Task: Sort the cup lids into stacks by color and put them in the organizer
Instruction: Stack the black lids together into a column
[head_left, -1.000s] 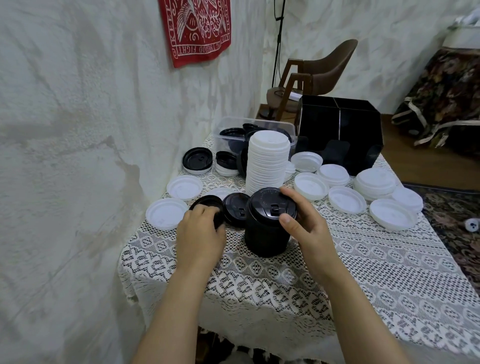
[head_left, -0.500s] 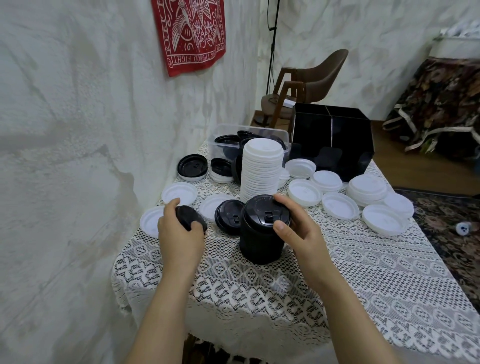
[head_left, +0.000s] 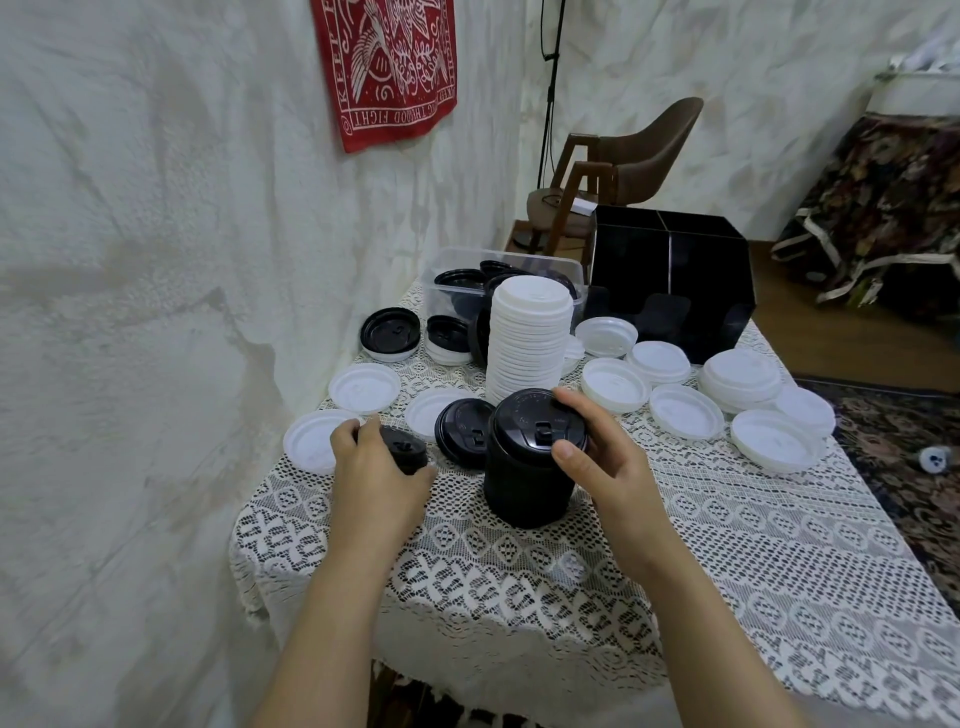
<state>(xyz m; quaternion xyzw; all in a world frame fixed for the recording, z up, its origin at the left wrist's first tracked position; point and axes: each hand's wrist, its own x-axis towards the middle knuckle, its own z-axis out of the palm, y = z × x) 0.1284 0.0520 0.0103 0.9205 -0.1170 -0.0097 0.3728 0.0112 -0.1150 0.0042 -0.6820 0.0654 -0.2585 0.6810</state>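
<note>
A stack of black lids (head_left: 524, 478) stands near the table's front. My right hand (head_left: 597, 457) curls round its top, thumb on the near rim. My left hand (head_left: 376, 473) grips a single black lid (head_left: 405, 451), tilted, just left of the stack. Another black lid (head_left: 460, 434) lies flat between them. Behind rises a tall stack of white lids (head_left: 530, 338). Loose white lids (head_left: 685, 410) lie scattered on both sides. The black organizer (head_left: 670, 286) stands at the back right.
A clear plastic tub (head_left: 452, 270) with black lids sits at the back, beside more black lids (head_left: 390, 330). The lace-covered table (head_left: 675, 571) stands against the wall on the left. A chair (head_left: 623, 161) stands behind it.
My left hand picked the black lid off the table, tilted it and drew it slightly towards me. My right hand stayed on the black stack.
</note>
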